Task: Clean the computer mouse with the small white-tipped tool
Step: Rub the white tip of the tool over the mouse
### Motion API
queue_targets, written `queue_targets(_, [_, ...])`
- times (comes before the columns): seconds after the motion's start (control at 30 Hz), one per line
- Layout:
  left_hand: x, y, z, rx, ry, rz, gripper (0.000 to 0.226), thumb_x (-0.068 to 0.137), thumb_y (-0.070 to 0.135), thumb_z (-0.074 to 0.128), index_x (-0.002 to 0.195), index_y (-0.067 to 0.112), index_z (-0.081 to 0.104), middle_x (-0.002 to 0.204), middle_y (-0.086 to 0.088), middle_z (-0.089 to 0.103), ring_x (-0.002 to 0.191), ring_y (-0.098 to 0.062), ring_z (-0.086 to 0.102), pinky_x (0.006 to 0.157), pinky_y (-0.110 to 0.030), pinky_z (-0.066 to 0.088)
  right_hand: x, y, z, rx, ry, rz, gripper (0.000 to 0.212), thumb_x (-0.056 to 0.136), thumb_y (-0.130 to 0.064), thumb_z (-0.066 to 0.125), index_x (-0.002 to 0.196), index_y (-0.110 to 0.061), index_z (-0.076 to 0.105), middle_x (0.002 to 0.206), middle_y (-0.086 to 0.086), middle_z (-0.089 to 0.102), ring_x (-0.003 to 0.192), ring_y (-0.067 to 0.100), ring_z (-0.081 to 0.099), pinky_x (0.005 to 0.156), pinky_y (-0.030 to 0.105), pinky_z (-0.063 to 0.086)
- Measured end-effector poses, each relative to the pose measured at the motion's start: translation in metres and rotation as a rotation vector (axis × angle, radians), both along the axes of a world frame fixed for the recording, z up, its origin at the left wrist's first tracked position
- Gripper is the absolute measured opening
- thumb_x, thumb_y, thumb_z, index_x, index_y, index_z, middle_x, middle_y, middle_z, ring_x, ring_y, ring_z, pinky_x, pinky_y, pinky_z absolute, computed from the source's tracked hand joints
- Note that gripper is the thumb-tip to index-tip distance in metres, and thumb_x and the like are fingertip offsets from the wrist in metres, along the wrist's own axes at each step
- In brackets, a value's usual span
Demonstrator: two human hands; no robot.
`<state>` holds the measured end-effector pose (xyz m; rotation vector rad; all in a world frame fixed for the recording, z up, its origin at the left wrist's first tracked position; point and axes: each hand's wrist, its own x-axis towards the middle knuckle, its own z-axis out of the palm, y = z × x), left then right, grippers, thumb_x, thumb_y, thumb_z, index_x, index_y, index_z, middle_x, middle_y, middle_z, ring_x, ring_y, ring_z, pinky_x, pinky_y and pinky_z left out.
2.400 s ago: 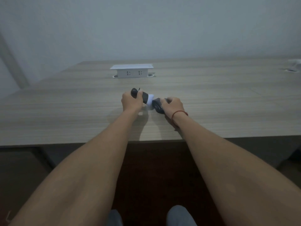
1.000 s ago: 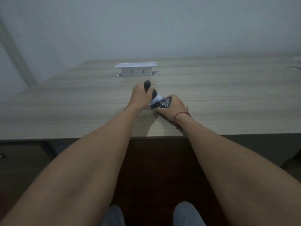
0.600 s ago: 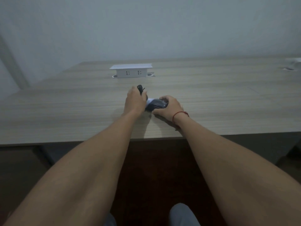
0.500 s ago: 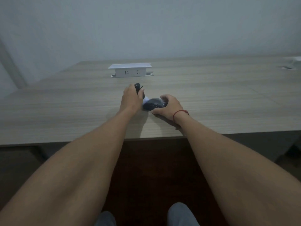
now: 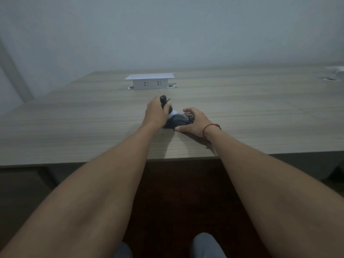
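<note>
A dark computer mouse (image 5: 177, 121) lies on the wooden table (image 5: 74, 127) near its front edge. My right hand (image 5: 194, 121) cups the mouse from the right side, thumb along its near edge. My left hand (image 5: 156, 113) is closed around a small tool with a black handle (image 5: 163, 100) whose top sticks up above my fist. The tool's white tip (image 5: 173, 113) rests against the left top of the mouse. Most of the handle is hidden in my fist.
A white pop-up socket box (image 5: 149, 81) stands on the table beyond my hands. A white object (image 5: 335, 70) sits at the far right edge. The table's front edge runs just below my wrists. My knees show at the bottom.
The tool's white tip has shifted back and forth over the mouse's left side. My right hand has kept the mouse in about the same place on the table.
</note>
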<state>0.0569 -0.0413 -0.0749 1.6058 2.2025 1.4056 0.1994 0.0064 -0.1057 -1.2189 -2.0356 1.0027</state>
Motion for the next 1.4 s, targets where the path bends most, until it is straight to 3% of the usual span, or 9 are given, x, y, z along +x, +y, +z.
queue_targets(0.1, [-0.007, -0.001, -0.006, -0.112, 0.075, 0.047, 0.032, 0.097, 0.024, 0.052, 0.118, -0.001, 0.054, 0.120, -0.019, 0.057, 0.107, -0.032, 0.056, 0.081, -0.034, 0.040, 0.012, 0.005, 0.005, -0.032, -0.030, 0.031, 0.082, 0.071, -0.023, 0.083, 0.140, -0.019, 0.039, 0.143, 0.004, 0.047, 0.125, 0.023, 0.047, 0.094, 0.032, 0.039])
queue_targets(0.27, [0.004, -0.001, -0.001, 0.080, -0.033, -0.015, 0.030, 0.096, 0.026, 0.053, 0.109, 0.000, 0.059, 0.105, -0.011, 0.057, 0.091, -0.018, 0.049, 0.076, -0.025, 0.035, 0.013, 0.012, 0.007, -0.083, -0.023, 0.027, 0.093, 0.069, -0.030, 0.084, 0.145, -0.024, 0.031, 0.151, 0.006, 0.037, 0.131, 0.026, 0.042, 0.101, 0.038, 0.039])
queue_targets(0.4, [0.003, 0.002, -0.011, -0.043, -0.007, 0.026, 0.033, 0.096, 0.026, 0.053, 0.115, -0.001, 0.056, 0.116, -0.018, 0.058, 0.103, -0.029, 0.056, 0.084, -0.031, 0.042, 0.008, 0.006, -0.003, -0.027, -0.016, -0.250, 0.114, 0.043, -0.082, 0.067, 0.138, -0.026, 0.039, 0.143, 0.008, 0.045, 0.128, 0.030, 0.045, 0.103, 0.050, 0.042])
queue_targets(0.47, [-0.002, 0.004, -0.008, -0.075, 0.038, 0.032, 0.036, 0.095, 0.029, 0.053, 0.113, -0.001, 0.056, 0.117, -0.021, 0.060, 0.109, -0.036, 0.057, 0.094, -0.040, 0.046, 0.008, 0.006, -0.011, 0.063, -0.074, -0.387, 0.110, 0.041, -0.090, 0.055, 0.129, -0.024, 0.048, 0.129, 0.005, 0.057, 0.119, 0.027, 0.051, 0.099, 0.050, 0.044])
queue_targets(0.6, [0.002, 0.001, 0.002, 0.060, -0.052, 0.027, 0.032, 0.094, 0.031, 0.054, 0.104, 0.001, 0.060, 0.107, -0.018, 0.063, 0.102, -0.034, 0.059, 0.092, -0.045, 0.048, 0.002, 0.007, -0.012, 0.048, -0.031, -0.398, 0.084, 0.059, -0.077, 0.063, 0.124, -0.025, 0.051, 0.124, 0.003, 0.060, 0.117, 0.028, 0.052, 0.101, 0.049, 0.041])
queue_targets(0.8, [-0.005, -0.001, -0.017, -0.073, -0.034, 0.081, 0.031, 0.095, 0.030, 0.053, 0.113, 0.005, 0.055, 0.116, -0.015, 0.060, 0.109, -0.033, 0.057, 0.101, -0.050, 0.043, 0.001, 0.015, -0.008, -0.041, 0.099, -0.325, 0.075, 0.066, -0.060, 0.071, 0.126, -0.020, 0.051, 0.127, 0.005, 0.060, 0.119, 0.029, 0.054, 0.105, 0.048, 0.039])
queue_targets(0.93, [-0.008, 0.000, -0.016, 0.076, -0.089, 0.063, 0.030, 0.094, 0.029, 0.054, 0.108, 0.002, 0.058, 0.110, -0.015, 0.060, 0.098, -0.027, 0.056, 0.089, -0.039, 0.047, -0.006, 0.010, -0.005, 0.037, -0.051, -0.371, 0.056, 0.075, -0.062, 0.054, 0.112, -0.019, 0.059, 0.113, 0.007, 0.063, 0.105, 0.027, 0.054, 0.100, 0.042, 0.039])
queue_targets(1.13, [-0.005, -0.002, -0.024, -0.005, -0.109, 0.065, 0.033, 0.094, 0.028, 0.055, 0.109, -0.001, 0.058, 0.111, -0.018, 0.061, 0.100, -0.031, 0.058, 0.082, -0.035, 0.044, -0.021, 0.002, -0.011, 0.188, -0.250, -0.454, 0.093, 0.059, -0.088, 0.047, 0.116, -0.015, 0.056, 0.121, 0.009, 0.056, 0.115, 0.028, 0.047, 0.100, 0.046, 0.039])
queue_targets(1.4, [-0.007, -0.002, -0.017, 0.071, -0.166, -0.007, 0.029, 0.093, 0.028, 0.056, 0.105, 0.002, 0.059, 0.098, -0.010, 0.060, 0.089, -0.024, 0.058, 0.075, -0.031, 0.045, -0.010, 0.004, -0.010, 0.074, -0.080, -0.223, 0.083, 0.062, -0.066, 0.072, 0.124, -0.016, 0.049, 0.124, 0.007, 0.057, 0.112, 0.027, 0.053, 0.097, 0.047, 0.047])
